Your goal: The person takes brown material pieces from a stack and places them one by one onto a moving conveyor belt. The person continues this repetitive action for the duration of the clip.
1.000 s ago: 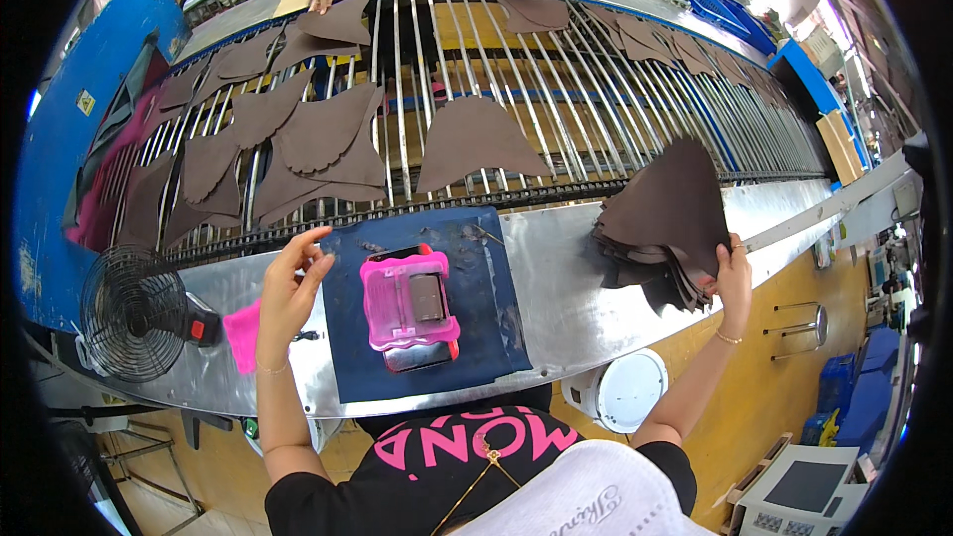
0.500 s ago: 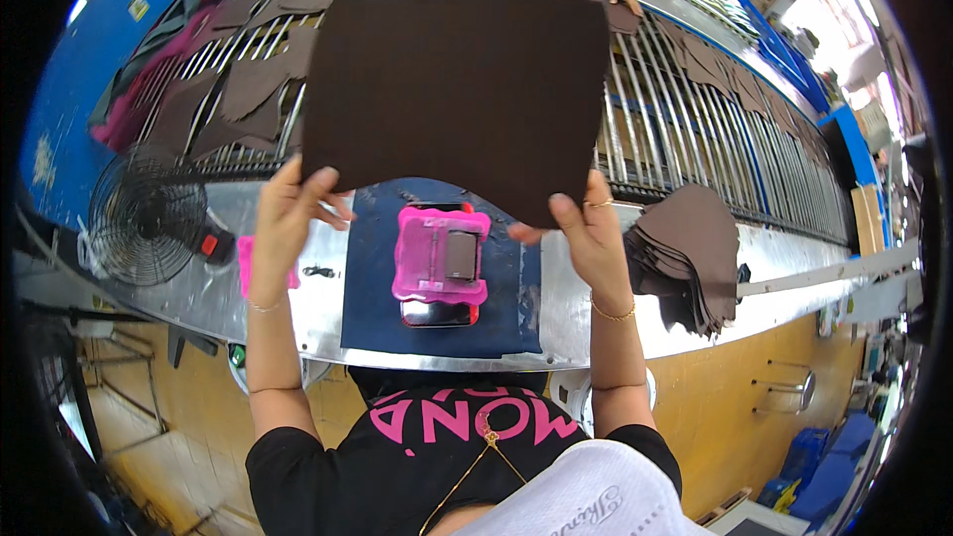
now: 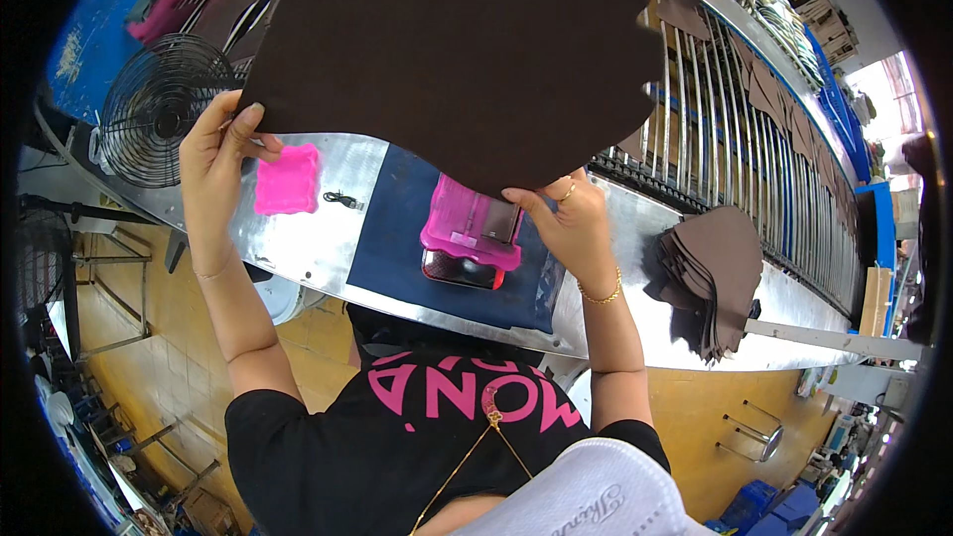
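Between both hands, a dark-brown cut panel (image 3: 447, 50) is held raised, its near corners pinched between thumb and fingers by the left hand (image 3: 220, 149) and the right hand (image 3: 571, 216). Just left of the right hand, a scalloped pink plastic piece (image 3: 462, 218) is partly hidden by the panel; farther right of that hand, stacked brown panels (image 3: 720, 253) are laid on the metal table (image 3: 323, 238).

You have a bright view, with daylight blown out to white at the window (image 3: 898, 89) in the upper right of the frame. The metal tabletop (image 3: 310, 243) glares back at you, its front edge bowed by the fisheye lens (black fills your corners). At top centre, the dark brown sheet (image 3: 447, 50) looks nearly textureless; small details soften toward your right rim.
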Demonstrator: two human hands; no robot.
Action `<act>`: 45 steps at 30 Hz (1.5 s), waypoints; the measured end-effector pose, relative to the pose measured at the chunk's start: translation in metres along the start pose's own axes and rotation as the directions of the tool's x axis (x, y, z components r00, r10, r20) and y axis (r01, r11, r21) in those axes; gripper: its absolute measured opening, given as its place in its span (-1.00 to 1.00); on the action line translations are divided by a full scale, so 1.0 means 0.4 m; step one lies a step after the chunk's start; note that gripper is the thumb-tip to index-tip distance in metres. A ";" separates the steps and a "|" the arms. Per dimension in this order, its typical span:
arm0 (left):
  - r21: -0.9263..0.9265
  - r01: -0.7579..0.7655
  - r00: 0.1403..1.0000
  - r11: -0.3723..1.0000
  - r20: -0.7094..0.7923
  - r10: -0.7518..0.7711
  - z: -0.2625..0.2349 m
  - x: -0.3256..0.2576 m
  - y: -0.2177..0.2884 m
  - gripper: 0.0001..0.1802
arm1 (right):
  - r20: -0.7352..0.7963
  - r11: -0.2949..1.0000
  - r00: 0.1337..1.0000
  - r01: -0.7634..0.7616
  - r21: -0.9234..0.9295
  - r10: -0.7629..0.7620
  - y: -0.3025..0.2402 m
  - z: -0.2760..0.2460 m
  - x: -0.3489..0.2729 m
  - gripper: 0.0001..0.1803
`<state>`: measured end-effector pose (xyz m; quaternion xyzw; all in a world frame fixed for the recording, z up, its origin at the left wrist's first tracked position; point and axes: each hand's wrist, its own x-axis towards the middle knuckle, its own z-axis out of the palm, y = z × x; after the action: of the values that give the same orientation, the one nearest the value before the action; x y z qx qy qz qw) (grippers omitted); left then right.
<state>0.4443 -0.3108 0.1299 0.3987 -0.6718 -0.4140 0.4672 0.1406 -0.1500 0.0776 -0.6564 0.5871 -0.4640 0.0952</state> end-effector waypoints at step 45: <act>0.117 -0.164 0.965 0.979 0.223 0.135 0.200 0.109 -0.079 -0.52 | -0.075 0.379 0.677 -0.313 0.871 0.732 0.359 -0.192 0.024 -0.79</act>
<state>0.3619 -0.3471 0.0958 0.3307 -0.7727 -0.3717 0.3942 -0.0137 -0.1680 0.0286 -0.1801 0.4963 -0.7557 0.3875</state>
